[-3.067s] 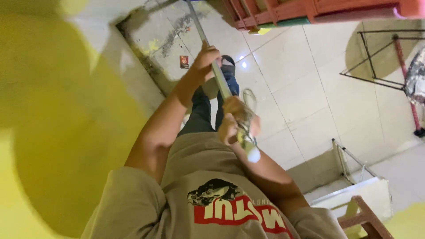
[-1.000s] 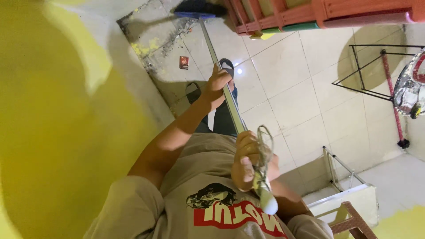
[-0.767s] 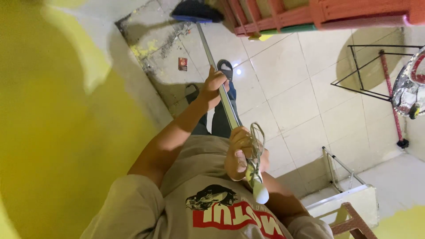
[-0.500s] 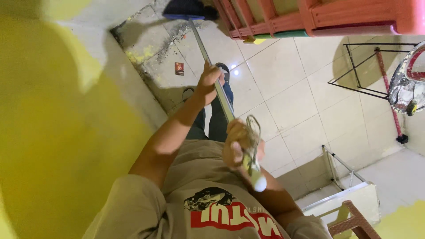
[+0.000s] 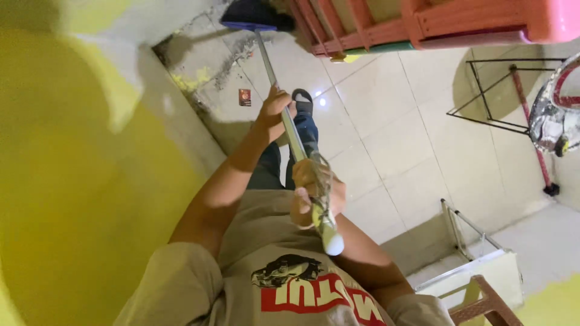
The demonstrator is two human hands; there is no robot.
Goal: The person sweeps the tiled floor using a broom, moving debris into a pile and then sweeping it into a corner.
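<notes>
1. At the far left of my head view, a yellow wall (image 5: pixel 66 199) fills the frame, with a pale grey base strip running up toward a rough patch of concrete floor (image 5: pixel 211 66).
2. Up on that patch sits the blue broom head (image 5: pixel 249 15), its edge tucked beneath a red wooden frame (image 5: pixel 374 27).
3. My left hand (image 5: pixel 273 113) is wrapped tight round the metal broom handle (image 5: pixel 290 130) about halfway along, arm stretched forward.
4. Just past that hand I see a dark sandal (image 5: pixel 302 101) and blue trouser leg on the tiled floor (image 5: pixel 399 139).
5. My right hand (image 5: pixel 314 190) is closed round the handle's upper end near my chest, a loop of cord by the fingers; the white end cap pokes out below.
6. Further right stand a black wire rack (image 5: pixel 501 90) and a fan (image 5: pixel 553 118).
</notes>
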